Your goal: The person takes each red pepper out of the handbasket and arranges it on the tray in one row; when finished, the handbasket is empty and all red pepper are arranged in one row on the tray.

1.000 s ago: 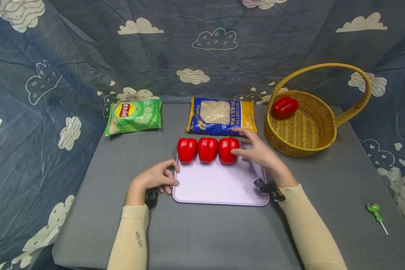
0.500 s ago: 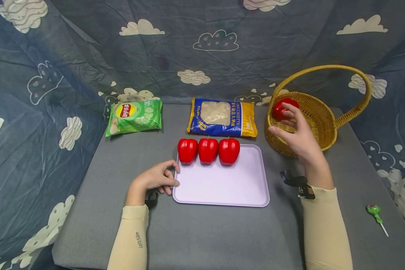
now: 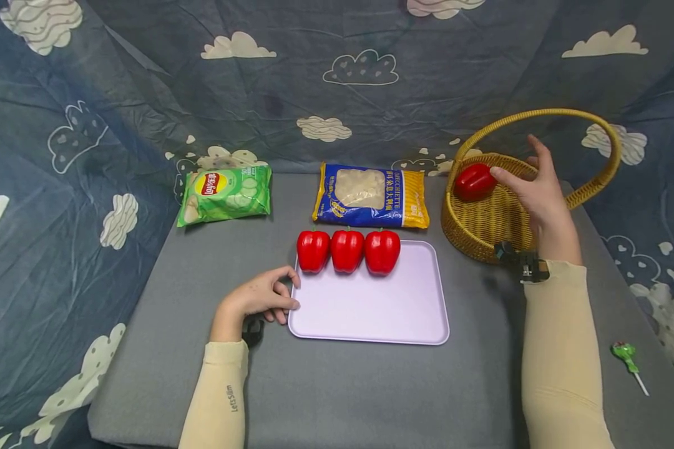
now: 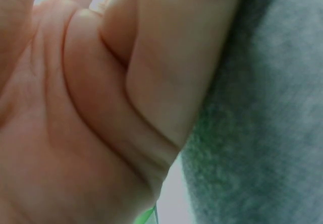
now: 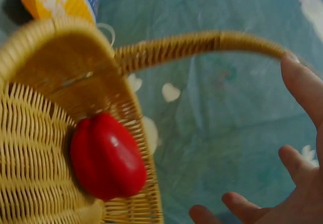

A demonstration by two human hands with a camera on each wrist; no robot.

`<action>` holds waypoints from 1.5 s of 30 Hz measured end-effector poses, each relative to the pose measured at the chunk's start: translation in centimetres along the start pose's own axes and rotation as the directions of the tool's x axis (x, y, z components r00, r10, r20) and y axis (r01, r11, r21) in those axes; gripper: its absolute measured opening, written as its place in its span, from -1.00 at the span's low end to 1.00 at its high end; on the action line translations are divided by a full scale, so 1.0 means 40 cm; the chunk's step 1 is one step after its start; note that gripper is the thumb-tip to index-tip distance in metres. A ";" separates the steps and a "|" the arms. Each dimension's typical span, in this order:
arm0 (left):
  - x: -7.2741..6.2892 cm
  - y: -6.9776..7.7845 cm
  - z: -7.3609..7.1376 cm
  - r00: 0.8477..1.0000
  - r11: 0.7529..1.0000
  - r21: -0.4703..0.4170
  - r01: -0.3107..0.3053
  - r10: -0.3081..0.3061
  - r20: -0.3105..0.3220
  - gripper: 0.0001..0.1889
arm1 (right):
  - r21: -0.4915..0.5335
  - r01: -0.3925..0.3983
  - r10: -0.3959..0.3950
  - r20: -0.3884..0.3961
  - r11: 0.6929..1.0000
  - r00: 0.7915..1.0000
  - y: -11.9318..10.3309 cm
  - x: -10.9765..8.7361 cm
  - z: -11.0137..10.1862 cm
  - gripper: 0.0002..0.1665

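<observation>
My left hand [image 3: 261, 293] holds the left rim of a pale lilac tray [image 3: 371, 312], thumb and bent index finger at its edge. Along the tray's back edge stand three red bell peppers: a left one [image 3: 313, 252], a middle one [image 3: 347, 252] and a right one [image 3: 382, 252]. My right hand [image 3: 547, 193] is over the wicker basket [image 3: 502, 227], fingers spread and holding nothing. Inside the basket a red bell pepper [image 5: 108, 157] lies on its side against the wall; in the head view my thumb tip appears beside it, contact unclear. The left wrist view shows mostly palm.
A green chip bag [image 3: 224, 194] lies at the back left, and a blue and yellow pasta bag [image 3: 371, 195] behind the tray. The basket's tall handle [image 3: 539, 113] arches over it. A green-wrapped lollipop [image 3: 626, 357] lies near the right table edge.
My right hand has left the right-hand pepper on the tray and moved right and up, over the basket. My left hand and the peppers have stayed in place.
</observation>
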State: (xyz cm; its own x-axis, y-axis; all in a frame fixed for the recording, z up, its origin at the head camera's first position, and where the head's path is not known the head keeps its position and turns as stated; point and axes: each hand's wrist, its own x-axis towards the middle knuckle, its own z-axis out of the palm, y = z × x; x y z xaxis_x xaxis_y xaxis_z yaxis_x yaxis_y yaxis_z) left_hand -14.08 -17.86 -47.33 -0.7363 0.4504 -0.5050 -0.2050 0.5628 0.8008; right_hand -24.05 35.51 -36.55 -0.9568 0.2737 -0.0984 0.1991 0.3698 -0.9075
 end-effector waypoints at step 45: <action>-0.003 0.003 -0.003 1.000 1.000 0.002 0.019 -0.019 -0.015 -0.62 | 0.069 -0.268 0.236 0.304 0.961 0.923 0.106 0.188 0.047 0.24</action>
State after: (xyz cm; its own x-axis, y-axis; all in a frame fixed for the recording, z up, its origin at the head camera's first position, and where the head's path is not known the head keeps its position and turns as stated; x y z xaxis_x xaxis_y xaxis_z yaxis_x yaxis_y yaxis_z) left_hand -14.09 -17.93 -47.11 -0.7422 0.4291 -0.5148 -0.2175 0.5724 0.7906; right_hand -30.79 37.46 -41.92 -0.9006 0.0694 -0.4291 0.4334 0.2207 -0.8738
